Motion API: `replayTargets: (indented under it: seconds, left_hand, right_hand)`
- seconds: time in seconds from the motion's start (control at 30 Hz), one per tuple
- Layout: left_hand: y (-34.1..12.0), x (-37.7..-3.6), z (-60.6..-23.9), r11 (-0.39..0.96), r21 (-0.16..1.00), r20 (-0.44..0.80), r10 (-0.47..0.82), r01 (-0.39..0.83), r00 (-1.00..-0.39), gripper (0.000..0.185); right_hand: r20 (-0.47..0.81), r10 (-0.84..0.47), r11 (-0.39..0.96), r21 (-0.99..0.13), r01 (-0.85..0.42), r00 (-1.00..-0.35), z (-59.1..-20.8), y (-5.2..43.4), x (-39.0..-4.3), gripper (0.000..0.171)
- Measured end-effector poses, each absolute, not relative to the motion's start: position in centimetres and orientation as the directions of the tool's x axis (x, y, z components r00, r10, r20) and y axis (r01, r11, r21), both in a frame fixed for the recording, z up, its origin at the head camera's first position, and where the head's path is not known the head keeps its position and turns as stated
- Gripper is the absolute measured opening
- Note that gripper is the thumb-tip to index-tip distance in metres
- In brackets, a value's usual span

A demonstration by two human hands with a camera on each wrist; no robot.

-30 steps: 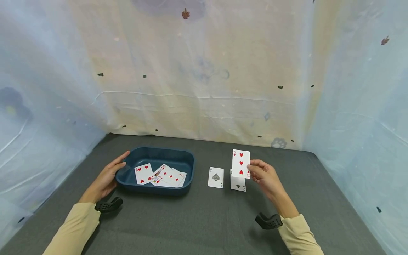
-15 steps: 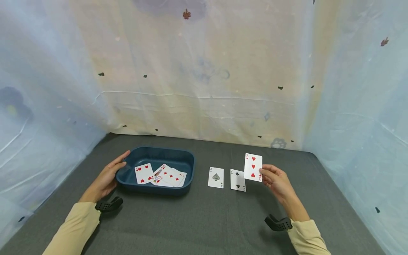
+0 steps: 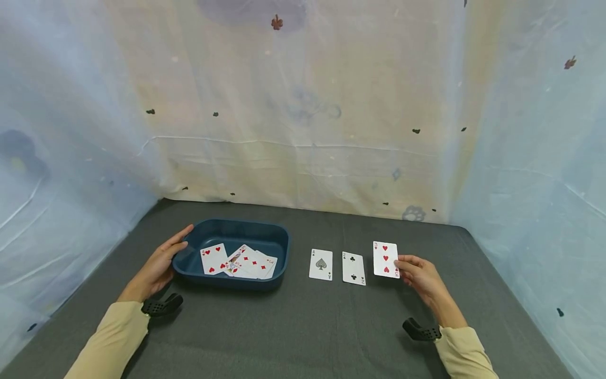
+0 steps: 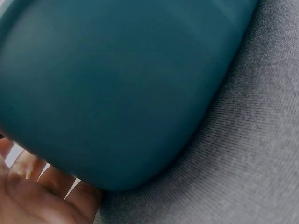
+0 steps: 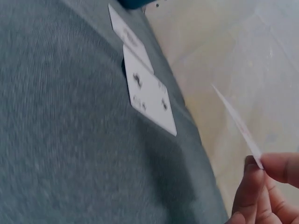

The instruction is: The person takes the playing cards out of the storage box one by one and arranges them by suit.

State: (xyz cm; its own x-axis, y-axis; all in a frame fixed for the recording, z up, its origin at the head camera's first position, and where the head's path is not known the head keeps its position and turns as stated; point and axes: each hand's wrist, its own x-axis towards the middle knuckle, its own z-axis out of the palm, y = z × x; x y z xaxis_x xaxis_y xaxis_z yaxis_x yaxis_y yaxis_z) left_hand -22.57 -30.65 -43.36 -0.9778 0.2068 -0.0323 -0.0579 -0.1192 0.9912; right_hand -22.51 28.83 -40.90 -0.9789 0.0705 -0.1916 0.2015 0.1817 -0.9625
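Between thumb and fingers my right hand (image 3: 421, 276) pinches the lower right corner of a three of hearts playing card (image 3: 384, 258). It is face up to the head camera, and the right wrist view shows the card (image 5: 238, 126) nearly edge-on above the cloth. To its left an ace of spades (image 3: 320, 265) and a two of clubs (image 3: 353, 268) lie face up side by side. My left hand (image 3: 156, 268) holds the left end of a dark blue tray (image 3: 251, 227), thumb at the rim; in the left wrist view its fingers (image 4: 56, 182) are against the outer wall.
Several face-up cards lie in the tray, including a four of hearts (image 3: 214, 259) and overlapping red cards (image 3: 253, 263). A grey cloth (image 3: 284, 337) covers the table. Behind and beside it hangs a pale patterned curtain (image 3: 303, 105).
My right hand has carried the three of hearts rightward and then lower, off the two of clubs it partly covered in the head view. The left hand and tray have stayed put.
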Motion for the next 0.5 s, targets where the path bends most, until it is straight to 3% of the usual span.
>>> replayTargets:
  seconds: [0.5]
  left_hand:
    - [-30.7, -22.5, -43.3, -0.155, 0.986, -0.027, 0.219, -0.062, -0.975, 0.054]
  right_hand:
    - [-0.226, 0.051, 0.298, -0.926, 0.231, -0.973, -42.8, 29.7, -23.2, 0.02]
